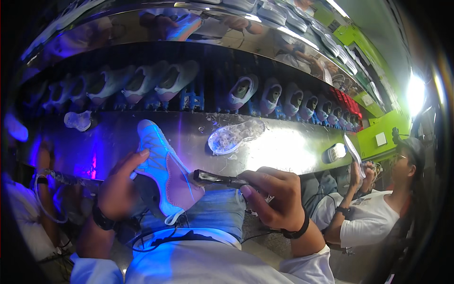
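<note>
My left hand [122, 182], blurred a little, is closed around the side of a shoe upper [163, 165] with pale lacing and a pinkish heel part. Blue light makes parts of the upper and its seam line glow. The toe points up and away from me, and a heel pull loop hangs at the bottom. Between the thumb and fingers of my right hand [279, 196] is a dark-handled brush [220, 180]. Its tip meets the upper near the heel, by the glowing line; whether it presses there I cannot tell.
A metal bench [189, 137] carries a clear sole-shaped tray [227, 138] with crumpled bits and a small pale piece [78, 120]. Behind stand several racked shoes [243, 92]. At right, a co-worker [373, 208] holds up a sole [353, 152] beside a white sole [335, 153]. Another person [28, 213] is at left.
</note>
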Available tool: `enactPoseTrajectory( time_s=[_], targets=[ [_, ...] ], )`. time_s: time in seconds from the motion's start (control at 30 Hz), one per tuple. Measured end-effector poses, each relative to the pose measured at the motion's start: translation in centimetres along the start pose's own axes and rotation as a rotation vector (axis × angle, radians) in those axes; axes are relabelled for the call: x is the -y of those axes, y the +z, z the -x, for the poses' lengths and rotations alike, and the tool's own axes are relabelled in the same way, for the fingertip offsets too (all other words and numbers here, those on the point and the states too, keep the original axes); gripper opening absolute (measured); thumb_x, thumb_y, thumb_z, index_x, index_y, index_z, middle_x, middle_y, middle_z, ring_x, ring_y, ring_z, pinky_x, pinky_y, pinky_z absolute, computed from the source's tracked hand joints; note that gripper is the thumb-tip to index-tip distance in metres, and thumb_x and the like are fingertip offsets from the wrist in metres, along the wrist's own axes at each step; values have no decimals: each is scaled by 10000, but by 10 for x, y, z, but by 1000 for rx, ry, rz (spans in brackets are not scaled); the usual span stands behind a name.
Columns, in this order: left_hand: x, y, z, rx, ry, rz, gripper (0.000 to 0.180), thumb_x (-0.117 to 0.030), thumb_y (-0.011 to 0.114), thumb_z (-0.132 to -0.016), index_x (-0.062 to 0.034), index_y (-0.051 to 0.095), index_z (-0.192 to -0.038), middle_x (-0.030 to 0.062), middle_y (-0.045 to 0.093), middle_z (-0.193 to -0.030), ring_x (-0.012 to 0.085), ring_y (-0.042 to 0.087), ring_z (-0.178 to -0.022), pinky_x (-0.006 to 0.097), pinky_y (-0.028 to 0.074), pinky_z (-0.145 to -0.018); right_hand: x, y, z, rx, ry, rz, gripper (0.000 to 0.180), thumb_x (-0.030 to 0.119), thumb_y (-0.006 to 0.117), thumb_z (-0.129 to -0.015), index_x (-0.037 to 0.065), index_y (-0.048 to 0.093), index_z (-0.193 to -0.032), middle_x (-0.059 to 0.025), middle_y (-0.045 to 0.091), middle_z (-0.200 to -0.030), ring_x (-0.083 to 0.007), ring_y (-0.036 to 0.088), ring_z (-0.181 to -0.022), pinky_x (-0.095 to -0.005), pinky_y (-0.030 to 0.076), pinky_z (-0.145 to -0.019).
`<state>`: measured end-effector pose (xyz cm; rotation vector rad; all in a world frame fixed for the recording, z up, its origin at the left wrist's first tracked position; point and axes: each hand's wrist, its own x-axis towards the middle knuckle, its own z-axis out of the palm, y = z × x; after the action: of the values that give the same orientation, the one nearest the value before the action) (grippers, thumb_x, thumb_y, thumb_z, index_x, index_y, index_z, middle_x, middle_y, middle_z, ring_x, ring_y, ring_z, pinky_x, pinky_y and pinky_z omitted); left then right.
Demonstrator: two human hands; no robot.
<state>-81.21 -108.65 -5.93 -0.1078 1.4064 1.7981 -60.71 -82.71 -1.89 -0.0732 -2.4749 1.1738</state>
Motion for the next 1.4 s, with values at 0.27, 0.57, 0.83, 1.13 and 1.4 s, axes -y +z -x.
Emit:
enactPoseTrajectory(
  time_s=[0.27, 0.57, 0.83, 1.13, 1.4],
  targets=[
    [2, 8, 7, -9, -107, 70, 333, -336, 652, -1009, -106, 652, -1250, 20, 727, -1132, 142, 725, -994, 328, 594, -842, -4, -11, -11, 7, -75, -57, 186, 63, 759, -826, -21, 744, -991, -117, 652, -710, -260, 627, -543, -339, 469, -499],
    [17, 24, 30, 41, 30, -76, 589, -425, 601, -1022, -78, 482, -1483, 168, 628, -1362, 314, 633, -1252, 490, 544, -1019, -10, -25, -26, -2, -274, 64, 239, 105, 773, -779, 9, 748, -997, -105, 663, -723, -261, 637, -574, -352, 481, -508],
    [30, -2, 18, 417, -421, 362, 679, -621, 443, -1031, -59, 564, -1391, 189, 723, -1155, 382, 732, -1022, 470, 618, -696, -21, -26, -31, -45, -366, 20, 282, 124, 730, -743, -22, 766, -983, -122, 698, -736, -227, 654, -582, -327, 494, -536],
    [51, -6, 31, 297, -533, 344, 587, -482, 565, -1005, -23, 537, -1370, 283, 676, -1029, 296, 723, -699, 273, 542, -442, -35, -19, -29, -108, -411, -50, 299, 105, 775, -748, -11, 759, -1023, -117, 659, -715, -266, 619, -574, -355, 476, -529],
    [63, 1, 35, 368, -628, 635, 614, -534, 536, -1003, -7, 540, -1319, 284, 610, -1015, 371, 706, -762, 325, 601, -522, -54, 0, -19, -183, -397, -90, 294, 142, 732, -776, -44, 760, -1003, -138, 690, -729, -241, 605, -554, -343, 453, -520]
  ],
)
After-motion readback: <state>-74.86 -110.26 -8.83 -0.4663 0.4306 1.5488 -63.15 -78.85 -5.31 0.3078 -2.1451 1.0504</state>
